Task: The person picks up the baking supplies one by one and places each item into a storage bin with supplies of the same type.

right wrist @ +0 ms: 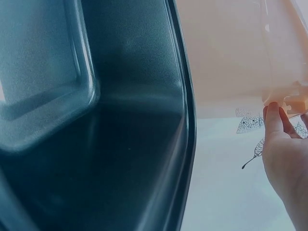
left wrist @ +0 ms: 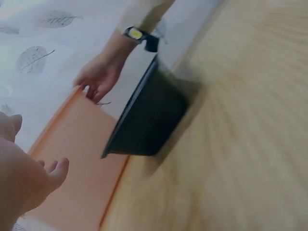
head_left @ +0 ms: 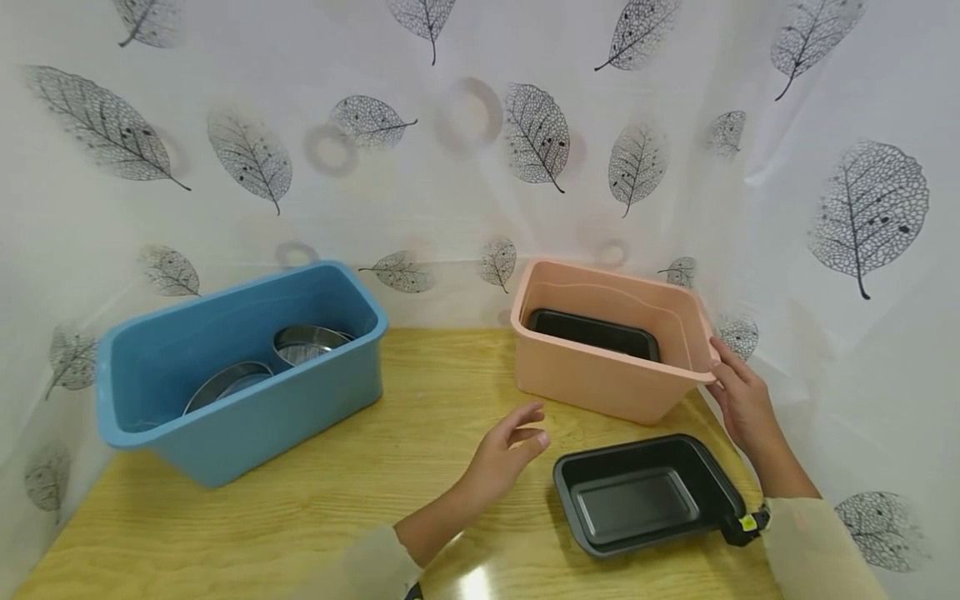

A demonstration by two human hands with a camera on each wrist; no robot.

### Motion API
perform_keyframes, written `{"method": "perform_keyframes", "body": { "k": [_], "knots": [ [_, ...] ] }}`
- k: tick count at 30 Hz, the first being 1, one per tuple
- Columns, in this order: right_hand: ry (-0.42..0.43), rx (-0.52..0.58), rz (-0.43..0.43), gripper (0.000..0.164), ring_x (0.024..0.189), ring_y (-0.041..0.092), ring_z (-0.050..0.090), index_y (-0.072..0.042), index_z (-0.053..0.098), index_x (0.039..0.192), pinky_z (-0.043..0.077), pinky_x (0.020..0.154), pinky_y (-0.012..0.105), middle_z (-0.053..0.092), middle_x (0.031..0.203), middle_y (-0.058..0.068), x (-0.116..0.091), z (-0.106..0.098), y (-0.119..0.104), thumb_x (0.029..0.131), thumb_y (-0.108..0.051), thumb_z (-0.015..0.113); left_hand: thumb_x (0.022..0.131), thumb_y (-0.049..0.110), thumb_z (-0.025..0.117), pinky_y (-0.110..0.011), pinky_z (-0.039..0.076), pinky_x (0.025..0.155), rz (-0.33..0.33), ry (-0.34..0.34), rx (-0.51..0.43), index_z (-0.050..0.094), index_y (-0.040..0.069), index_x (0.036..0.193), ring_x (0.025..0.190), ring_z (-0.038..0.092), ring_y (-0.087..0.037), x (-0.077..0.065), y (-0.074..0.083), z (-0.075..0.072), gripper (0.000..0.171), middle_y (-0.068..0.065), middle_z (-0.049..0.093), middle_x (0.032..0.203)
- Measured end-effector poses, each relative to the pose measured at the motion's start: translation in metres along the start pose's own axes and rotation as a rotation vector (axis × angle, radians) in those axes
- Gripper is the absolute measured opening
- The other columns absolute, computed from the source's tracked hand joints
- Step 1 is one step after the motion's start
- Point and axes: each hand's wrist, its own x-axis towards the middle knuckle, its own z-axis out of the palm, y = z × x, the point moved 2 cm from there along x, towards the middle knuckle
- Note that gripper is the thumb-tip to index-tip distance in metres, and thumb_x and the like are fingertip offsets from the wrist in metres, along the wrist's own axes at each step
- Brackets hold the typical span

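Observation:
My right hand [head_left: 745, 406] grips the right end of the pink plastic bin [head_left: 592, 390], its fingers at the rim; the right wrist view shows the thumb against the bin's edge. A dark rectangular pan [head_left: 600, 331] lies inside that bin. My left hand [head_left: 504, 454], holding nothing, is in front of the bin with its fingers loosely bent and apart from it. Between my hands and nearer to me sits a black loaf pan [head_left: 637, 500]. It fills much of the right wrist view, close to that wrist.
On the left stands a blue plastic bin [head_left: 277, 425] with round metal tins [head_left: 303, 343] inside. Both bins rest on the yellow wood-grain table [head_left: 337, 492]. A white leaf-print sheet [head_left: 465, 200] hangs behind the table and along its sides.

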Motion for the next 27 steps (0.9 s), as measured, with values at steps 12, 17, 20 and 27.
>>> {"method": "perform_keyframes", "body": {
  "k": [12, 17, 20, 27],
  "knots": [
    [0.008, 0.016, 0.006, 0.062, 0.155, 0.017, 0.013, -0.013, 0.022, 0.161, 0.045, 0.09, 0.004, 0.01, 0.17, -0.004, -0.001, 0.001, 0.001, 0.107, -0.024, 0.049, 0.099, 0.026, 0.065, -0.04, 0.052, 0.099, -0.09, -0.014, -0.079, 0.044, 0.028, 0.15, 0.139, 0.039, -0.036, -0.031, -0.036, 0.039, 0.055, -0.014, 0.028, 0.158],
    [0.015, 0.018, 0.01, 0.062, 0.155, 0.016, 0.013, -0.012, 0.021, 0.161, 0.045, 0.09, 0.004, 0.01, 0.17, -0.005, 0.0, 0.001, 0.002, 0.107, -0.024, 0.049, 0.101, 0.023, 0.063, -0.029, 0.051, 0.095, -0.099, -0.006, -0.089, 0.039, 0.018, 0.154, 0.135, 0.041, -0.033, -0.038, -0.045, 0.049, 0.059, -0.018, 0.023, 0.158],
    [0.016, 0.017, 0.01, 0.063, 0.155, 0.016, 0.012, -0.011, 0.02, 0.161, 0.045, 0.09, 0.004, 0.01, 0.17, -0.006, 0.001, 0.0, 0.002, 0.107, -0.023, 0.049, 0.103, 0.021, 0.058, -0.024, 0.049, 0.096, -0.083, -0.032, -0.15, 0.031, 0.012, 0.157, 0.131, 0.048, -0.032, -0.04, -0.051, 0.054, 0.061, -0.021, 0.029, 0.155],
    [0.006, 0.006, 0.004, 0.064, 0.156, 0.017, 0.009, -0.01, 0.019, 0.161, 0.044, 0.089, 0.003, 0.01, 0.17, -0.006, 0.0, 0.0, 0.001, 0.107, -0.024, 0.05, 0.105, 0.018, 0.053, -0.022, 0.047, 0.1, -0.052, -0.057, -0.221, 0.023, -0.001, 0.158, 0.137, 0.045, -0.039, -0.045, -0.06, 0.065, 0.063, -0.029, 0.036, 0.153]
  ]
}}
